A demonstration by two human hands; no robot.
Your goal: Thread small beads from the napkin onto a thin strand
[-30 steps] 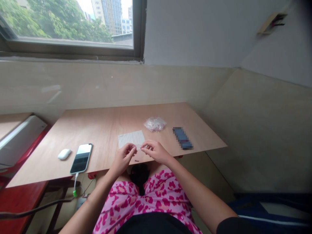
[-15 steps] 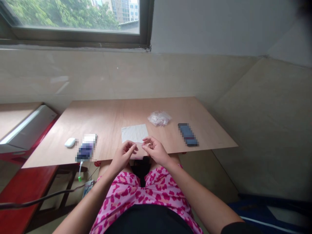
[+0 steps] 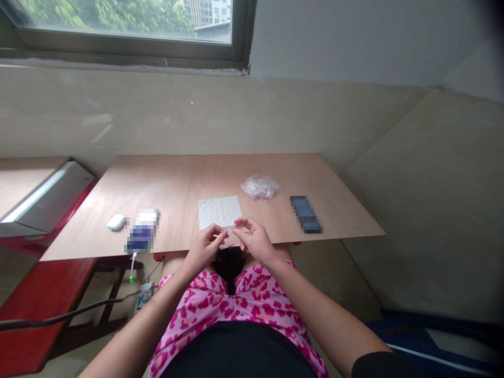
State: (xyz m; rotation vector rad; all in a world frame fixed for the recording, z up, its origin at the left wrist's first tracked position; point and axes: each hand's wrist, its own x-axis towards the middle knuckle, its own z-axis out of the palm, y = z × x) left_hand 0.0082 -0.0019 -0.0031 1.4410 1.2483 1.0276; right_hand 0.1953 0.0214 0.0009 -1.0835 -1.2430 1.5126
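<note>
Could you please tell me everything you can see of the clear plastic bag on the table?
The small clear plastic bag is crumpled into a loose, glossy bundle, with whitish-pink contents too small to make out. It lies on the far half of the plywood table, just beyond the upper right corner of a white sheet of paper, apart from it. The person's right hand is nearer the table's front edge, not touching it.

The view comes from a camera worn on the person's head, facing forward and tilted down over their pink patterned top (image 3: 220, 299) to a wooden table (image 3: 177, 184). It sits close above the left hand (image 3: 205, 249) and right hand (image 3: 255, 242), low in the middle, with the wall (image 3: 118, 110) and window (image 3: 118, 21) farther off along the top.
</note>
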